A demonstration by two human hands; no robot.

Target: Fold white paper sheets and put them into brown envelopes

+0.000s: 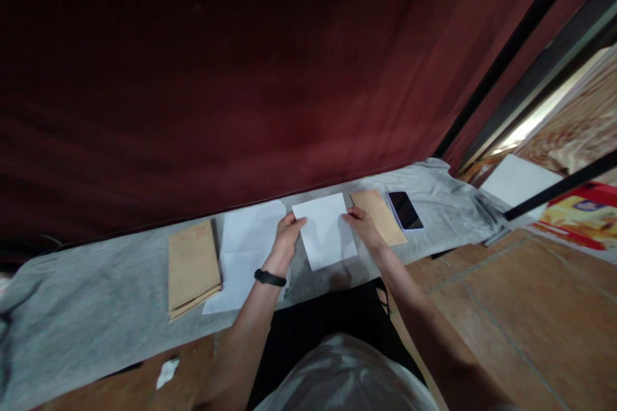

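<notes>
A white sheet of paper point(326, 231), smaller than the sheets beside it, is held between my two hands above the grey cloth. My left hand point(287, 233) pinches its left edge, thumb on top. On the opposite edge, my right hand point(360, 223) grips the paper in the same way. Larger white sheets point(253, 250) lie in a stack just left of my left hand, partly covered by my forearm. Close to my right hand is a brown envelope point(383, 218), lying flat. Further left sits a pile of brown envelopes point(193, 263).
A phone point(405, 210) with a dark screen lies right of the single envelope. Grey cloth point(106, 289) covers the long narrow surface, with a dark red curtain point(289, 109) behind it. A red and yellow box point(581, 215) is at the right. White scrap point(167, 372) lies on the tiled floor.
</notes>
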